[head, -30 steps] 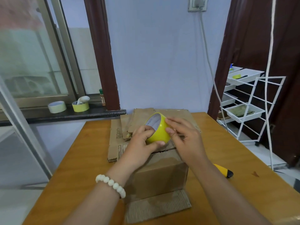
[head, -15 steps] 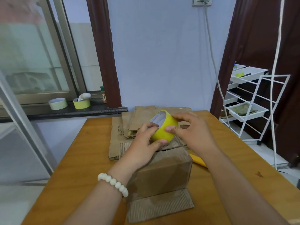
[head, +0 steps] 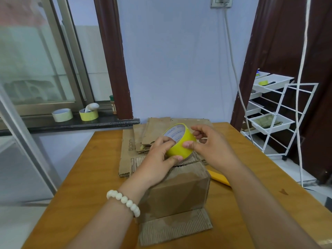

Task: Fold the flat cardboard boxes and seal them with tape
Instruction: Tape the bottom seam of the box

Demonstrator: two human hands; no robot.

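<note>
— where is the yellow tape roll (head: 181,146) hovering?
— over the cardboard box (head: 177,193), midway between the table's (head: 86,177) side edges.
— and the hands?
— the left hand (head: 158,155) is gripping it; the right hand (head: 212,146) is pinching its rim.

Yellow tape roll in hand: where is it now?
Head view, centre: the yellow tape roll is held between the left hand and right hand, just above the far top edge of the folded box, in front of the flat cardboard stack.

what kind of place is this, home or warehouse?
Likely a room in a home: small orange wooden table, sliding glass window with two spare tape rolls on its dark sill, white wire storage rack.
</note>
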